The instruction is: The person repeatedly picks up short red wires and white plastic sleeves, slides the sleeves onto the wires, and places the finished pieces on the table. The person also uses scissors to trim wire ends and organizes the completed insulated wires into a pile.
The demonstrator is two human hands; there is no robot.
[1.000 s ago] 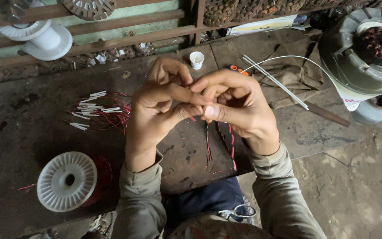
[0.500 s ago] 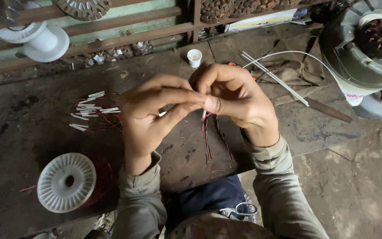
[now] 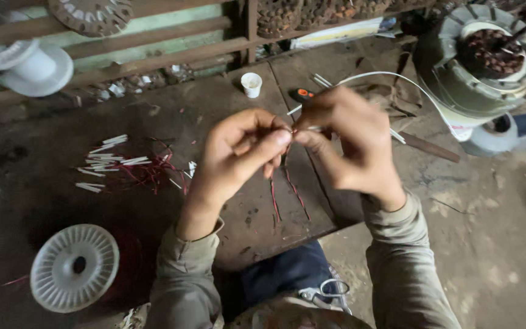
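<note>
Nearest to the camera, a pair of scissors (image 3: 327,291) with pale handles lies on the lap of the person, between the two grey-green sleeves. To the left of it, a white plastic spool (image 3: 74,267) lies flat on the dark wooden tabletop (image 3: 25,183), with red wire under it. Above the lap, both hands are raised over the tabletop and meet in the middle. The left hand (image 3: 238,152) presses its thumb and fingers (image 3: 275,139) together and pinches the top of thin red wires (image 3: 287,189), which hang down from the pinch in two strands toward the tabletop. The right hand (image 3: 348,140) has its fingers curled and closed, pinching the same wires and a thin white sleeve tube (image 3: 315,129) at the meeting point; the two hands are touching there. Farther left on the tabletop lies a small pile of short white tube pieces (image 3: 108,159) mixed with loose red wire. Behind the hands stands a small white cup (image 3: 251,84). At the far right stands a grey motor stator (image 3: 488,61) with copper windings.
</note>
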